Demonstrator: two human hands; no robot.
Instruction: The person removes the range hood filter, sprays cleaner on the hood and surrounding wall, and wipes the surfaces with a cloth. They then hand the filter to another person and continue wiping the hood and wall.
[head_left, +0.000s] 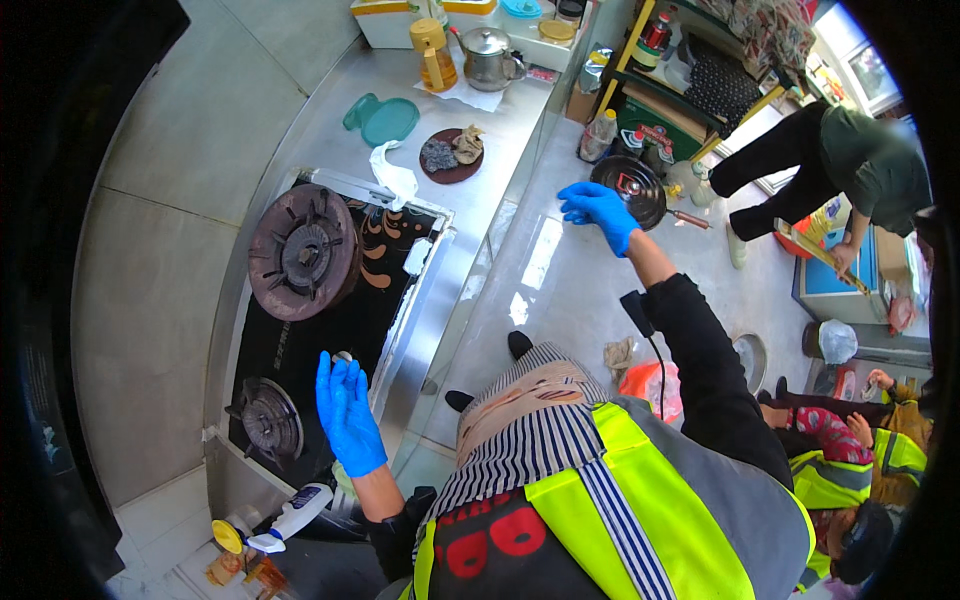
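My left hand (349, 420), in a blue glove, is raised over the front edge of a black glass-topped gas stove (375, 330), fingers extended and nothing held. A small light-coloured part shows just behind its fingertips, too covered to name. Below and left of it is a small gas burner (266, 421); the other burner (304, 251) sits inside a large round brown ring. My right hand (600, 214), also blue-gloved, is held out to the right above the floor, empty with loosely bent fingers. In the picture it overlaps the edge of a black pan lid or pan (637, 189).
On the steel counter are a white cloth (395, 176), scouring pads on a brown round mat (450, 172), a teal lid (390, 121), a metal kettle (487, 56) and a yellow-topped jug (433, 60). A white spray bottle (300, 514) lies near the stove. Other people (862, 165) are at right.
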